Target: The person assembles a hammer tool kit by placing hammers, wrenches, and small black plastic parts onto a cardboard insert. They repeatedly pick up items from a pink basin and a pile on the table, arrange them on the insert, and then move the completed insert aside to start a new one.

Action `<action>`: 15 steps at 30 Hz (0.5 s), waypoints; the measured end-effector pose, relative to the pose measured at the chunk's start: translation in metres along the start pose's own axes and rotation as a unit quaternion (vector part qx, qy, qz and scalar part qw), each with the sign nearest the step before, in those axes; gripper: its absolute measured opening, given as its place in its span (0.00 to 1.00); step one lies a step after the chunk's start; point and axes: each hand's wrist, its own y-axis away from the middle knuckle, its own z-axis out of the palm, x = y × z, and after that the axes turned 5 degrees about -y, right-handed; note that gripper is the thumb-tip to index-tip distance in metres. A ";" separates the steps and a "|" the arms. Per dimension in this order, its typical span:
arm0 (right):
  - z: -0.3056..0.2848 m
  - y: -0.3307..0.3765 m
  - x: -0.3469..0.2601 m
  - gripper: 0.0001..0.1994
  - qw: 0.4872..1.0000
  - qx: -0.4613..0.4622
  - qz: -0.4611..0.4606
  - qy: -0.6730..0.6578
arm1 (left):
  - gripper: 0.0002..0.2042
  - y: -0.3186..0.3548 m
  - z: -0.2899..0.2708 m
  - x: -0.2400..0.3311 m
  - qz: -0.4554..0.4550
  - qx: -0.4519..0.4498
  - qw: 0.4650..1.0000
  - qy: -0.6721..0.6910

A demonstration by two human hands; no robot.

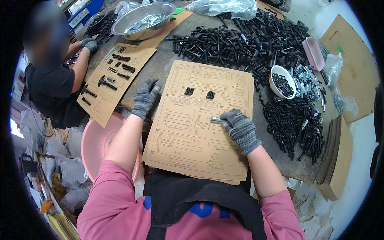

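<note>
A brown cardboard sheet (182,144), printed with outlines of bolts, washers and a wrench, lies in front of me. Two small clusters of short black bolts (189,91) rest on its upper half. Over the middle of the sheet, my right hand (240,129), in a grey knitted glove, pinches a short silver metal sleeve (216,119). The sleeve lies crosswise near a printed T-shaped outline. My left hand (145,97), gloved alike, is by the sheet's left edge with its fingers extended and nothing visible in them.
Black bolts (224,46) are heaped across the far table. At right sit a white bowl of black rings (283,82), silver sleeves (306,80), a pink tray (313,54) and stacked cardboard (334,160). A co-worker (52,80) works beside another filled sheet (120,76); a pink basin (94,142) stands below.
</note>
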 end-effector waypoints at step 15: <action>-0.124 0.069 0.105 0.12 0.985 0.115 0.112 0.068 | 0.14 0.002 0.001 -0.018 -0.040 -0.016 0.997 0.056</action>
